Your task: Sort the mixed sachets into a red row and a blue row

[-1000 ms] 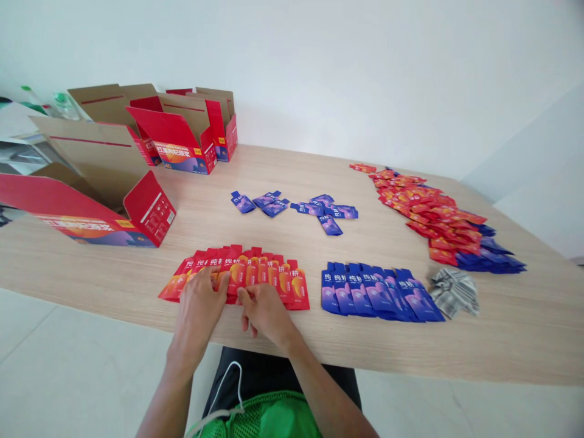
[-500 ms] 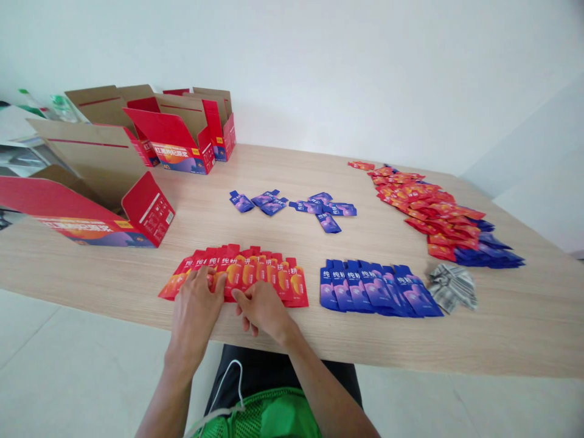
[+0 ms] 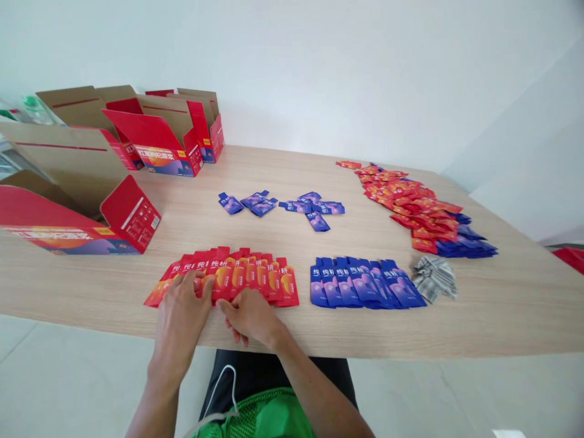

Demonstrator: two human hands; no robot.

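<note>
A fanned row of red pouches [image 3: 255,274] lies along the near edge of the wooden table [image 3: 502,304]. My left hand [image 3: 180,310] rests flat on the left part of that row, fingers stretched out and a little apart. My right hand [image 3: 249,316] sits just right of it, fingers curled and pinching the lower edge of a red pouch in the row. To the right, a fanned row of blue pouches [image 3: 365,283] lies untouched.
Several loose blue pouches [image 3: 283,207] lie mid-table. A big heap of red and blue pouches [image 3: 424,213] is at the far right, a crumpled striped wrapper [image 3: 433,277] near it. An open red carton [image 3: 77,213] stands at left, more cartons [image 3: 168,134] behind.
Both hands stay on the red row, shifting only slightly along it. The camera has turned a little to the right, so everything has slid left in the picture.
</note>
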